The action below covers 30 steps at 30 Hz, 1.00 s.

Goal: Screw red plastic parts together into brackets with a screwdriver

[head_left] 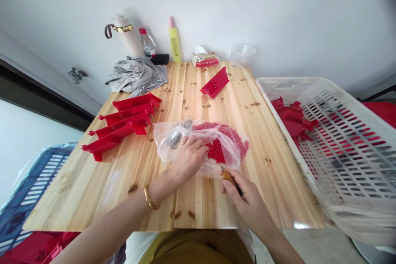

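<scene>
My left hand [191, 152], a gold bangle on its wrist, rests over clear plastic bags in the middle of the wooden table. Its fingers are bent and close together at the bag edge; what they grip, if anything, is hidden. Beside its fingertips, small silver metal pieces [177, 140] lie in one clear bag [161, 142]. Many small red plastic pieces [216, 151] fill the open bag [234, 157] to the right. My right hand [243, 196] is closed around a screwdriver-like tool [228, 176] with an amber handle, its thin metal tip pointing toward the red pieces.
Several red plastic brackets [123, 126] stand in a row at left; another red part [215, 82] lies farther back. A white basket [355, 165] with red parts flanks the right side, a blue crate [40, 181] the left. A grey cloth [136, 75], jug [128, 37] and tissue pack [206, 59] sit at the back.
</scene>
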Each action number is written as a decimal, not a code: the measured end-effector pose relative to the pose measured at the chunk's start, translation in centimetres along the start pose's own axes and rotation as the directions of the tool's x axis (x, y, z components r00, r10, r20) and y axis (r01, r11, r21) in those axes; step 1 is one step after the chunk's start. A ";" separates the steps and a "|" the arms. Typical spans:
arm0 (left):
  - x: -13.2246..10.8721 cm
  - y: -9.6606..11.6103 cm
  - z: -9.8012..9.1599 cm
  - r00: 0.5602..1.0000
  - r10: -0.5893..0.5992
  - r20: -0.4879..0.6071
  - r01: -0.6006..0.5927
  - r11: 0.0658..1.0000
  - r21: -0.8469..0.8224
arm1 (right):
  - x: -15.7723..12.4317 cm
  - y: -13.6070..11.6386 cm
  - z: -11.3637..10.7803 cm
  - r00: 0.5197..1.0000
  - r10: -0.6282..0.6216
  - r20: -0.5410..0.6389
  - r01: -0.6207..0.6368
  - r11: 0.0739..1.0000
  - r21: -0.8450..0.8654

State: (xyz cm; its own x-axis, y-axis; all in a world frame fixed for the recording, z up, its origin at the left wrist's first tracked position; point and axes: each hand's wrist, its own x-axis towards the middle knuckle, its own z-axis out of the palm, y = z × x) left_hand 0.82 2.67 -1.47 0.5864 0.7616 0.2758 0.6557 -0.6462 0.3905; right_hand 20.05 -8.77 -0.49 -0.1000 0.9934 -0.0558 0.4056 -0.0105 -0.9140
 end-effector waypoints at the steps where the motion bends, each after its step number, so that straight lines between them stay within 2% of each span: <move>1: -0.3 0.3 -0.3 0.998 -0.056 -0.035 0.051 0.991 -0.127 | 0.2 -0.2 0.0 1.000 -0.027 -0.008 0.026 0.999 -0.024; 2: -0.7 0.6 -0.6 0.989 -0.136 -0.053 0.115 0.950 -0.289 | 0.4 -0.4 0.1 0.998 -0.054 -0.010 0.053 0.997 -0.048; 3: -1.1 1.0 -1.0 0.972 -0.230 -0.042 0.185 0.867 -0.463 | 0.7 -0.7 0.2 0.997 -0.081 -0.011 0.080 0.994 -0.070; 5: -2.1 1.7 -1.7 0.918 -0.391 0.063 0.304 0.595 -0.744 | 1.1 -1.2 0.5 0.992 -0.129 -0.007 0.127 0.986 -0.106; 7: -3.0 2.4 -2.3 0.866 -0.470 0.168 0.352 0.334 -0.874 | 1.4 -1.7 0.8 0.985 -0.172 0.000 0.171 0.977 -0.130; 8: -3.4 2.7 -2.5 0.849 -0.491 0.195 0.350 0.246 -0.904 | 1.5 -1.9 1.1 0.981 -0.196 0.002 0.194 0.971 -0.139; 10: -4.0 3.0 -2.7 0.828 -0.521 0.208 0.327 0.146 -0.934 | 1.6 -2.1 1.5 0.973 -0.228 0.020 0.228 0.961 -0.155; 12: -4.4 3.0 -2.9 0.820 -0.537 0.198 0.303 0.114 -0.946 | 1.5 -2.2 1.8 0.968 -0.247 0.041 0.250 0.952 -0.178; 14: -4.7 2.9 -3.1 0.828 -0.535 0.168 0.277 0.129 -0.952 | 1.5 -2.2 2.0 0.965 -0.254 0.065 0.262 0.943 -0.204; 16: -4.9 2.8 -3.3 0.846 -0.520 0.121 0.251 0.187 -0.950 | 1.4 -2.2 2.2 0.963 -0.258 0.082 0.270 0.939 -0.213; 21: -5.6 2.8 -3.6 0.895 -0.445 -0.028 0.201 0.459 -0.865 | 1.7 -2.7 2.8 0.955 -0.282 0.093 0.296 0.934 -0.199; 24: -6.0 1.6 -3.6 0.918 -0.389 -0.080 0.204 0.635 -0.745 | 2.1 -2.8 3.2 0.966 -0.247 0.073 0.256 0.954 -0.157; 25: -6.1 0.8 -3.6 0.919 -0.375 -0.119 0.207 0.718 -0.665 | 2.3 -2.8 3.3 0.972 -0.229 0.056 0.235 0.962 -0.140; 27: -5.9 -1.3 -3.5 0.927 -0.321 -0.196 0.223 0.889 -0.399 | 2.6 -2.8 3.3 0.980 -0.197 0.023 0.199 0.972 -0.123; 28: -5.7 -2.4 -3.5 0.938 -0.280 -0.204 0.232 0.945 -0.231 | 2.8 -2.7 3.3 0.982 -0.189 0.015 0.190 0.974 -0.124; 30: -4.8 -4.3 -3.3 0.970 -0.214 -0.119 0.224 0.971 0.082 | 3.1 -2.6 3.3 0.980 -0.196 0.010 0.196 0.972 -0.133</move>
State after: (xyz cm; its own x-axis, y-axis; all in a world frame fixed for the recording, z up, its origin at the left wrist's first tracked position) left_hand -6.39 1.96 -1.57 0.3716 0.8825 0.2883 0.8071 -0.4605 0.3694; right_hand 15.72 -6.08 0.42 -0.1872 0.9749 0.1206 0.4953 0.1997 -0.8455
